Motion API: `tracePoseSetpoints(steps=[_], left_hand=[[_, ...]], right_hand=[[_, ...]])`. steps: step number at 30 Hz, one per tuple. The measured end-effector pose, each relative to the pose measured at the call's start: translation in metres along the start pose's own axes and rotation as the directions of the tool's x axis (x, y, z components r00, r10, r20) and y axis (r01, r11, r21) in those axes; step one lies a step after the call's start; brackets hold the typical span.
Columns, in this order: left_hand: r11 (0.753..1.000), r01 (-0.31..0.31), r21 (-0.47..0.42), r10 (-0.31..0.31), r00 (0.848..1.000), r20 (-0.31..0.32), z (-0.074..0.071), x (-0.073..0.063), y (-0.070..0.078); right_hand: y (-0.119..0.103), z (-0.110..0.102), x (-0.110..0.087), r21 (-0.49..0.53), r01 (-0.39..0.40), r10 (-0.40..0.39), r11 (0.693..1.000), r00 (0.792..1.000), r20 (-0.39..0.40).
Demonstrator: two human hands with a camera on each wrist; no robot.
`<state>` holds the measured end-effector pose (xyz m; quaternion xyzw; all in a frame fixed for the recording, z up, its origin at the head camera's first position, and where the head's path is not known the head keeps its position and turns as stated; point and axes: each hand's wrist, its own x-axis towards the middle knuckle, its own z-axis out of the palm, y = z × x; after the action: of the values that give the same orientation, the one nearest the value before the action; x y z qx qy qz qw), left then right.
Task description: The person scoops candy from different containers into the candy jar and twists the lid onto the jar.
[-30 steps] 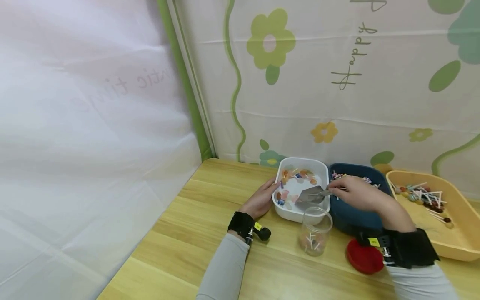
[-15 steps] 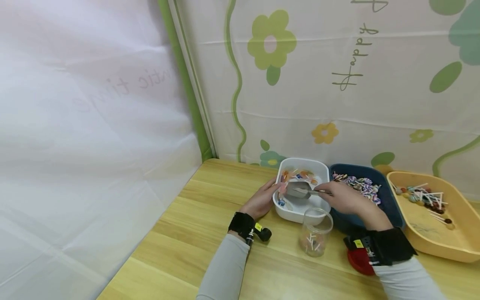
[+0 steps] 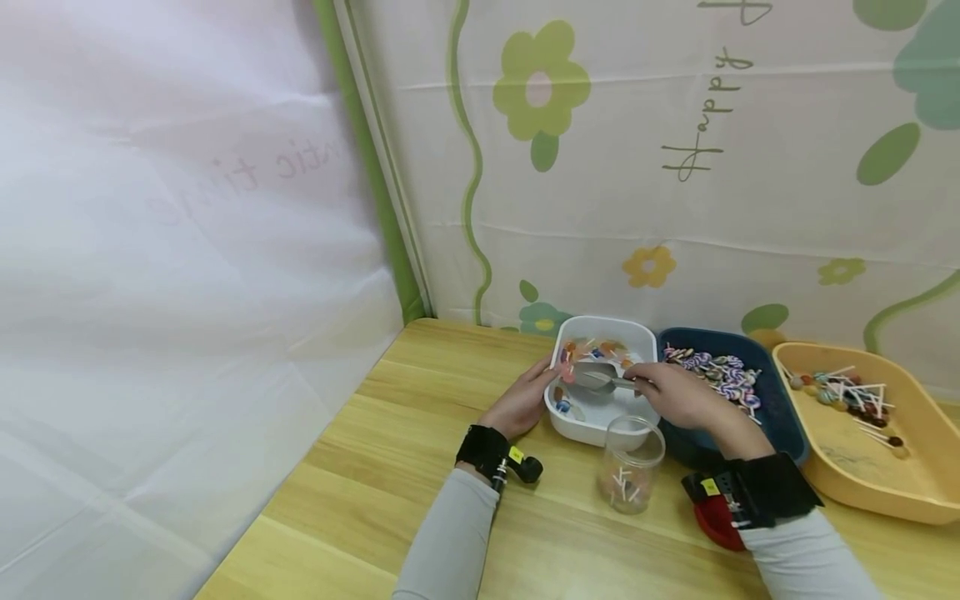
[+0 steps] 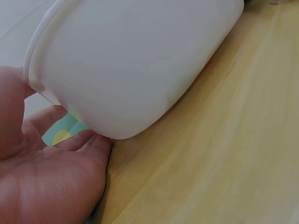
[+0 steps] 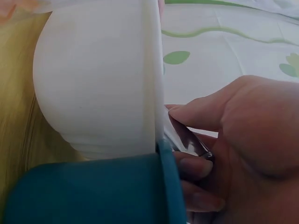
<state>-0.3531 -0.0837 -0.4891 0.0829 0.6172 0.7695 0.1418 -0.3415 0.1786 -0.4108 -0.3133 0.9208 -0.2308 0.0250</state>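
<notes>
Metal scoop (image 3: 597,377) points left, long axis sideways.

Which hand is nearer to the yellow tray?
Right. The right hand, gripping the scoop, is above the blue bin next to the yellow tray; the left hand is farther off, holding the white bin's left side.

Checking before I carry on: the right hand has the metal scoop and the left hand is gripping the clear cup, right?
Not quite: the left hand holds the white tub, not the clear cup, as the head view shows. The right hand does have the metal scoop.
</notes>
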Motion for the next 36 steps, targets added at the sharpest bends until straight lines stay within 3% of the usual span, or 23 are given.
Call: tracePoseSetpoints(steps=[10,17,28,36], left_hand=[[1.000,0.000,0.000,0.000,1.000,0.016,0.000,-0.001,0.001],[1.000,-0.001,-0.008,0.001,1.000,0.013,0.000,-0.002,0.002],[1.000,0.003,-0.024,-0.003,1.000,0.007,0.000,-0.003,0.001],[1.000,-0.009,-0.014,0.009,1.000,0.015,-0.001,-0.001,0.000]], right_hand=[[0.001,0.001,0.001,0.023,0.064,-0.063,0.998,0.998,-0.012],[0.004,-0.004,-0.004,0.135,0.129,-0.133,0.983,0.991,0.025],[0.019,-0.020,-0.020,0.360,0.014,-0.090,0.933,0.977,0.195],[0.031,-0.026,-0.026,0.483,0.025,-0.129,0.875,0.974,0.184]])
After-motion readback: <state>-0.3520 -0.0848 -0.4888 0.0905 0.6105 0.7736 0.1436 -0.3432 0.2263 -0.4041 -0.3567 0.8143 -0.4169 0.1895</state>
